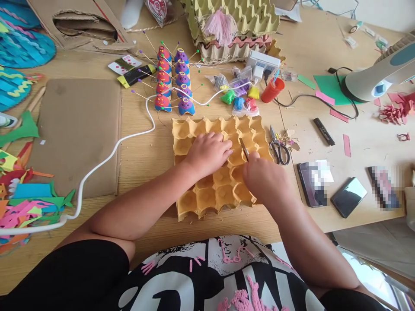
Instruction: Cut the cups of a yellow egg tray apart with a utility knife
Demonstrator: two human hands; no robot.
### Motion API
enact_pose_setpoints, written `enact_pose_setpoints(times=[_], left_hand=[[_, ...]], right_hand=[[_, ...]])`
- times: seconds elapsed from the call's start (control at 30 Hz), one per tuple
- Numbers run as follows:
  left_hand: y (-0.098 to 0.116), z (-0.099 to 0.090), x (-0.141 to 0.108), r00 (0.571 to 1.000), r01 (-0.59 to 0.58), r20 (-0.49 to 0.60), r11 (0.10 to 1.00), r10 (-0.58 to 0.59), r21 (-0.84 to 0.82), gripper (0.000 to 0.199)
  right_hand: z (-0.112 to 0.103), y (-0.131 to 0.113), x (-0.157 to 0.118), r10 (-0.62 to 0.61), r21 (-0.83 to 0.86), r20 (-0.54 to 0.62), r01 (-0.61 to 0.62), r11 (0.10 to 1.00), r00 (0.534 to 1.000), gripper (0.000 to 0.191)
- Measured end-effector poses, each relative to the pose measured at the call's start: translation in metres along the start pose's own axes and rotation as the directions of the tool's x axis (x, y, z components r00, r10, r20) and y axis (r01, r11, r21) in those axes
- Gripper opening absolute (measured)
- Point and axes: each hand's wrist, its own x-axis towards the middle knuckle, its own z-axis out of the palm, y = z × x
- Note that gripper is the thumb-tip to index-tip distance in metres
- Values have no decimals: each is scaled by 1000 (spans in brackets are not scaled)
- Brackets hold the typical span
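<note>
At the egg tray's (223, 195) three o'clock, the right hand (266, 175) grips a knife (244, 149), seemingly cutting; the left hand (209, 152), unclenched towards ten o'clock, should brace steadily.

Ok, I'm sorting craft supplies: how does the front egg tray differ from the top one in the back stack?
The front egg tray is orange-yellow; the top back tray is olive. The front egg tray lies on the table, the left hand on it; the top back tray sits on other trays, a pink tassel over it. Both have rows of cups.
</note>
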Motion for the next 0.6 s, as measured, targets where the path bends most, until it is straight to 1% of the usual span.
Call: enact_pose_setpoints(times=[0.1, 0.17, 0.23, 0.33, 0.4, 0.47, 0.53, 0.6], left_hand=[[0, 1, -1, 1000, -4, -18, 1000, 4, -8, 23], [0, 1, -1, 1000, -10, -23, 1000, 9, -22, 24], [0, 1, -1, 1000, -8, -18, 999, 7, -35, 23], [0, 0, 0, 1000, -1, 1, 999, 1, -35, 23], [0, -1, 0, 1000, 0, 15, 1000, 0, -28, 24], [0, -1, 0, 1000, 0, 24, 1000, 1, -18, 24], [0, -2, 0, 1000, 0, 24, 1000, 0, -7, 24], [0, -1, 0, 1000, -1, 15, 1000, 1, -2, 24]], right_hand=[[-2, 2, -13, -15, -41, 81, 18, 999, 997, 35], [-2, 3, -22, 0, -43, 89, 4, 999, 996, 37], [-2, 3, -25, 14, -30, 98, -11, 999, 995, 37], [-5, 2, -17, 14, -41, 130, -9, 999, 991, 36], [-7, 0, -7, -26, -58, 112, 32, 998, 993, 37], [-9, 0, 0, -29, -39, 88, 33, 999, 996, 39], [-9, 0, 1, -23, -17, 77, 24, 1000, 997, 39], [-8, 1, -5, -41, -12, 71, 42, 999, 997, 38]])
